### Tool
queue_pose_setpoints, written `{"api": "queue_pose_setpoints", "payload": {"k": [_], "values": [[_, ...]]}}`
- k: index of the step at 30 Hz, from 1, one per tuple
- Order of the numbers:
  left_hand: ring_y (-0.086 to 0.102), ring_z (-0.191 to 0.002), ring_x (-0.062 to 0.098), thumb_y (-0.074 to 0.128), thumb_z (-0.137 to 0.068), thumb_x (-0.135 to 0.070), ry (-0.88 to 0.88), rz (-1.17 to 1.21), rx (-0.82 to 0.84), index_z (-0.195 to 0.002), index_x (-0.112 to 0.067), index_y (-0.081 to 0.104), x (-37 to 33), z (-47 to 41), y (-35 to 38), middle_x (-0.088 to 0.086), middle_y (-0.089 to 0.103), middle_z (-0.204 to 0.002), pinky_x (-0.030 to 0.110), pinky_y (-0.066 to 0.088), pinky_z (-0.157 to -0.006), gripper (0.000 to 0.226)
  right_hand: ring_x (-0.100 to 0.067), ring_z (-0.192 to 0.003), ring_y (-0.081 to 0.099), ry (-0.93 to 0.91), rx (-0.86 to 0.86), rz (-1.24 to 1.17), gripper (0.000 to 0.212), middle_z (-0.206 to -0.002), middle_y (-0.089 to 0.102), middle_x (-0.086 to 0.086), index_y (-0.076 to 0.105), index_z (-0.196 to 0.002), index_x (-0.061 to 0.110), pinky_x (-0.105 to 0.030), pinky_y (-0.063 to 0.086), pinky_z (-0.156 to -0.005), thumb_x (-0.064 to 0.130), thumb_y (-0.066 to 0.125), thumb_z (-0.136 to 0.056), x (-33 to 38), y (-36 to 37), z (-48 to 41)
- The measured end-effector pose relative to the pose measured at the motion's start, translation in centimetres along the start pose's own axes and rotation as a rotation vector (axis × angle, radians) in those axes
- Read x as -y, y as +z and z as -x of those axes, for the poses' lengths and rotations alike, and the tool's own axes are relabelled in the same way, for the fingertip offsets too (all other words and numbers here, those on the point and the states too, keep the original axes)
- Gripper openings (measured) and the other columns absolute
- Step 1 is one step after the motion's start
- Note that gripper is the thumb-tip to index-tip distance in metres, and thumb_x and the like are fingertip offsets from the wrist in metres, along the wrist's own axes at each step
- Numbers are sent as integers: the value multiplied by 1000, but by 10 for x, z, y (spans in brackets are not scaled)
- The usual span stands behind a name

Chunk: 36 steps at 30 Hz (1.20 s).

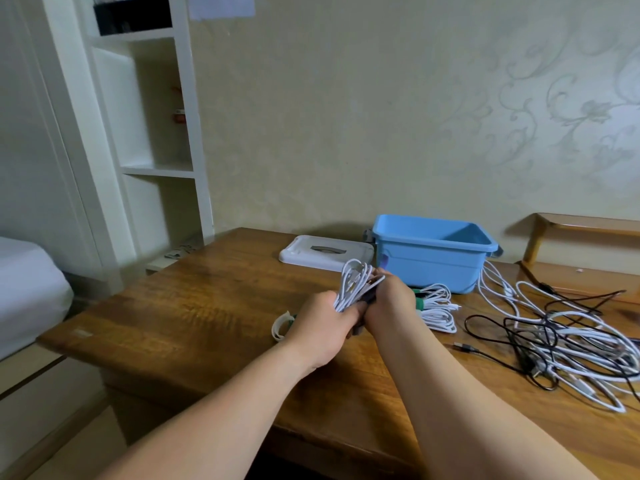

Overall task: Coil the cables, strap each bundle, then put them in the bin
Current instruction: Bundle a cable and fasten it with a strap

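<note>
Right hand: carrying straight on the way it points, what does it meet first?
The right hand grips the cable bundle; beyond that, probably the white lid beside the blue bin, though depth is unclear.

Soft, dim indoor light, faint glare on the table [194, 306], wide-angle bending and blur at edges.

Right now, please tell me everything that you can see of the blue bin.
The bin is a light blue rectangular tub, plastic by its look, with a broad rim and a small grip at each end. It stands upright and open on the table, near the wall. No cable shows inside. The white lid lies flat at its left; loose cables lie close by its right end.
</note>
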<state>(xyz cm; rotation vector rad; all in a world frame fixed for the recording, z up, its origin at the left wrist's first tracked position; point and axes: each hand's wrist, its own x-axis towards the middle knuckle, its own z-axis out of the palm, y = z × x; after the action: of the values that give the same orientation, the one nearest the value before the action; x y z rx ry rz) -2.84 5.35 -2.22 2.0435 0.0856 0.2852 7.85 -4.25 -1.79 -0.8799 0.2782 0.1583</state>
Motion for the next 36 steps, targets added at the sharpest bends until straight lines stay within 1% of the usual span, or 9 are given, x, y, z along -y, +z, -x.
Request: {"api": "queue_pose_setpoints", "payload": {"k": [4, 10, 13, 16, 21, 23, 26, 32, 36], "values": [[56, -64, 10, 58, -108, -32, -7, -195, -26, -88, -24, 66, 0, 3, -9, -4, 63, -73, 25, 38, -56, 24, -13, -53, 57, -25, -36, -65, 16, -75, 64, -4, 66, -91, 8, -23, 52, -48, 6, 57, -105, 10, 5, -4], [64, -71, 17, 62, -107, -39, -32, -151, -6, -93, -25, 69, 0, 1, -15, 1, 69, -80, 36, 52, -65, 21, -15, -56, 51, -230, -65, 99, 25, -71, 60, -5, 66, -90, 7, -27, 46, -56, 14, 52, -110, 18, -2, -10], [66, -73, 15, 59, -107, -46, 24, -178, -47, -98, -29, 67, -8, 14, -8, -1, 69, -83, 28, 50, -61, 21, -17, -57, 56, -309, -86, 180, 23, -73, 63, -7, 66, -91, 7, -30, 49, -55, 15, 54, -109, 20, -14, -11], [65, -72, 12, 60, -106, -48, 76, -116, -65, -104, -31, 68, -12, 25, 6, -2, 70, -84, 24, 49, -59, 19, -26, -74, 67, -400, -115, 248, 15, -90, 72, -12, 65, -102, 5, -38, 54, -66, 19, 60, -105, 23, -25, -11], [61, -71, 14, 59, -106, -49, -34, 73, -100, -108, -31, 66, -13, 14, 24, -2, 65, -82, 27, 48, -60, 19, -25, -91, 73, -489, -54, 319, 8, -99, 78, -5, 58, -104, 15, -46, 57, -77, 21, 55, -109, 24, -38, 5], [58, -66, 12, 60, -106, -49, -27, 88, -112, -108, -30, 68, -10, 13, 32, -3, 64, -77, 28, 47, -58, 20, -22, -87, 72, -553, -55, 368, 8, -100, 77, -5, 57, -111, 14, -38, 57, -68, 21, 54, -110, 27, -47, 17], [53, -56, 6, 61, -106, -46, -15, 157, -130, -102, -28, 69, -5, 20, 48, -4, 61, -70, 23, 43, -51, 20, -16, -79, 69, -629, -44, 386, 5, -96, 74, -5, 55, -107, 17, -27, 52, -56, 20, 53, -111, 25, -66, 27], [46, -47, 2, 63, -106, -43, 31, 204, -157, -97, -24, 68, 0, 23, 56, -4, 56, -63, 17, 36, -43, 22, -13, -70, 69, -622, -29, 398, 8, -91, 75, -3, 55, -102, 21, -28, 52, -54, 21, 54, -110, 20, -75, 26], [47, -49, 3, 63, -105, -45, 34, 225, -146, -97, -24, 67, 2, 23, 56, -4, 56, -63, 21, 39, -46, 23, -16, -76, 70, -615, -37, 422, 6, -92, 74, -3, 56, -106, 17, -29, 52, -56, 21, 55, -110, 18, -75, 27]]}}
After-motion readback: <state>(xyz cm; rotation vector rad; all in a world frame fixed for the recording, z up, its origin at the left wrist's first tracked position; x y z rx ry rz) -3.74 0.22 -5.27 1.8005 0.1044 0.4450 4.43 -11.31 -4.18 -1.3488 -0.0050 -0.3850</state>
